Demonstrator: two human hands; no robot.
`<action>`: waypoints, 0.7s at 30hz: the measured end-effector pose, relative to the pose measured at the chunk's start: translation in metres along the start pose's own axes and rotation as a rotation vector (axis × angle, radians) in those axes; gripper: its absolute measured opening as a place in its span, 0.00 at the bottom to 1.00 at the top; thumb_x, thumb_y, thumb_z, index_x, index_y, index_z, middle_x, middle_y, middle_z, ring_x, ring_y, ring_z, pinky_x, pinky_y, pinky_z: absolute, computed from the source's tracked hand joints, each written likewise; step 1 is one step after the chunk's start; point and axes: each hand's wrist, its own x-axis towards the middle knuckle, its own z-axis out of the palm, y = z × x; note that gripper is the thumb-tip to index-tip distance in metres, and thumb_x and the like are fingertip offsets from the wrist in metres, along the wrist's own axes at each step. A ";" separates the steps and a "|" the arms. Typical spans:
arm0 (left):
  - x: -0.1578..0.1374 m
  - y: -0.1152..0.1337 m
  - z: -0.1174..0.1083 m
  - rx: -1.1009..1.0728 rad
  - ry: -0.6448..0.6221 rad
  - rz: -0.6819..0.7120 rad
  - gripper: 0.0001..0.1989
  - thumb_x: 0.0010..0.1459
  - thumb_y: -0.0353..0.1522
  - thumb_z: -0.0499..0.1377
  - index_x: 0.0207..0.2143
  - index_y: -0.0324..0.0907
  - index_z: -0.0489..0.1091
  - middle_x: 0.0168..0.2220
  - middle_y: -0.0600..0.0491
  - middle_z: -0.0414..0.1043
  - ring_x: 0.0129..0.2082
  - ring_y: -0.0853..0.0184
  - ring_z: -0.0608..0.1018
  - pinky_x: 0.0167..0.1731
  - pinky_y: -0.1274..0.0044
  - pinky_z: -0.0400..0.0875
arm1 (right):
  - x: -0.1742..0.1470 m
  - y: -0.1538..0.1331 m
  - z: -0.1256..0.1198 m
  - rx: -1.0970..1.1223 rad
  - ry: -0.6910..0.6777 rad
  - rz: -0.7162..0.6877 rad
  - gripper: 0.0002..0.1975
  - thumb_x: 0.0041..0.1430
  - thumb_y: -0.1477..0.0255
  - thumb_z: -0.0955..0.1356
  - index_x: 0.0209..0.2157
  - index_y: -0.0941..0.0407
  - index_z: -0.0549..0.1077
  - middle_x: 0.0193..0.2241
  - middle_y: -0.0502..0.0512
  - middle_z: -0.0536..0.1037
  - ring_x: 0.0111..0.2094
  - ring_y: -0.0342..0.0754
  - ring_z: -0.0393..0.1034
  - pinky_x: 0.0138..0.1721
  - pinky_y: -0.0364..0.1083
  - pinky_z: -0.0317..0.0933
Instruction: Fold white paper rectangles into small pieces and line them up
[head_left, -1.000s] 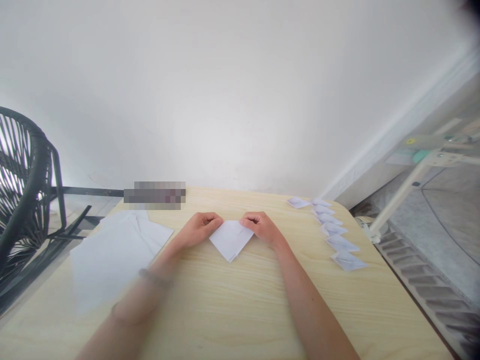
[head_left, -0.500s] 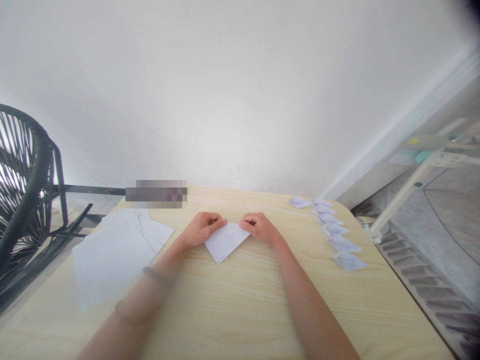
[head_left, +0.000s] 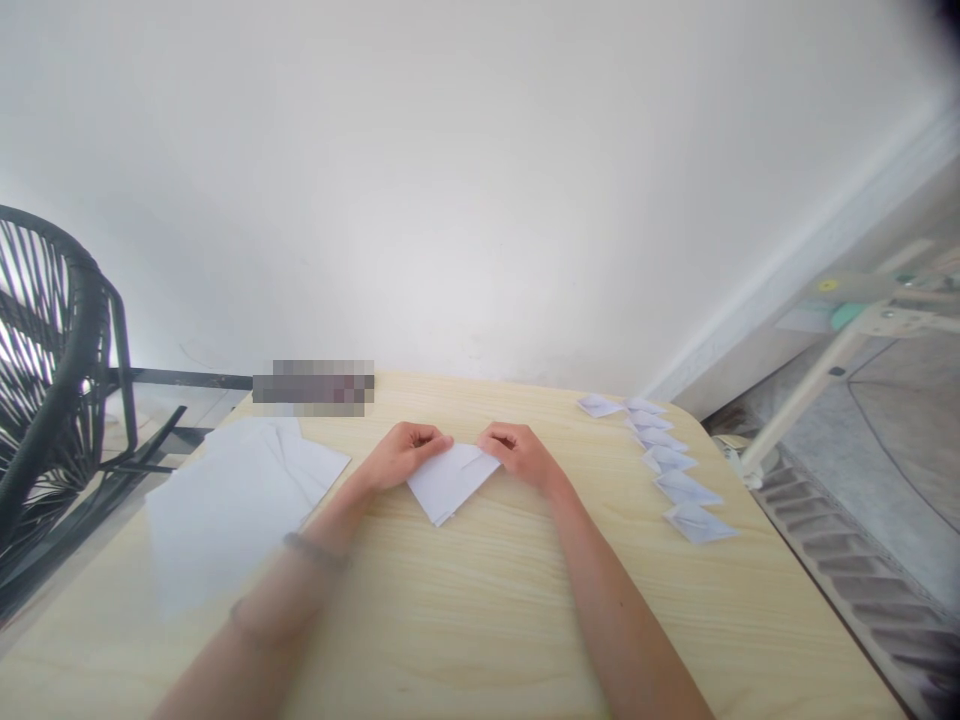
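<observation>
Pale, smooth wall (head_left: 465, 220) rises behind the surface (head_left: 465, 620), whose light wood grain runs in fine streaks and whose far right corner is rounded. Off to my left stands a chair (head_left: 79, 340) of dark woven cord. Flat white sheets (head_left: 225, 500) overlap loosely on the left side, thin and straight-edged. Along the right side runs a row of folded pieces (head_left: 697, 522), crisp and pointed like small diamonds. Between my hands, at mid-surface, is the paper (head_left: 446, 487), folded into layers, one corner pointing toward me and a small flap near its far edge. My left grip (head_left: 399, 457) pinches its far left corner, thumb on top, fingers curled; my right grip (head_left: 523, 455) pinches the far right corner likewise.
</observation>
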 end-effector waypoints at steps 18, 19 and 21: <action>-0.003 0.003 0.000 -0.018 -0.021 0.041 0.19 0.54 0.43 0.48 0.22 0.37 0.65 0.20 0.57 0.62 0.20 0.74 0.63 0.20 0.81 0.56 | 0.001 0.007 -0.009 0.093 0.016 0.050 0.10 0.49 0.69 0.62 0.19 0.59 0.65 0.18 0.47 0.62 0.22 0.39 0.54 0.23 0.39 0.48; -0.003 0.003 0.001 -0.024 -0.020 0.041 0.19 0.54 0.43 0.48 0.22 0.37 0.65 0.19 0.57 0.61 0.20 0.74 0.62 0.19 0.81 0.56 | 0.001 0.007 -0.008 0.080 0.013 0.046 0.10 0.49 0.68 0.62 0.19 0.59 0.65 0.18 0.47 0.63 0.22 0.39 0.55 0.23 0.39 0.49; -0.002 0.001 0.001 -0.029 -0.019 0.049 0.19 0.54 0.43 0.49 0.23 0.37 0.65 0.20 0.57 0.62 0.20 0.74 0.63 0.19 0.82 0.56 | 0.001 0.007 -0.005 0.053 0.009 0.044 0.11 0.50 0.67 0.62 0.20 0.59 0.67 0.19 0.47 0.64 0.22 0.39 0.55 0.24 0.39 0.49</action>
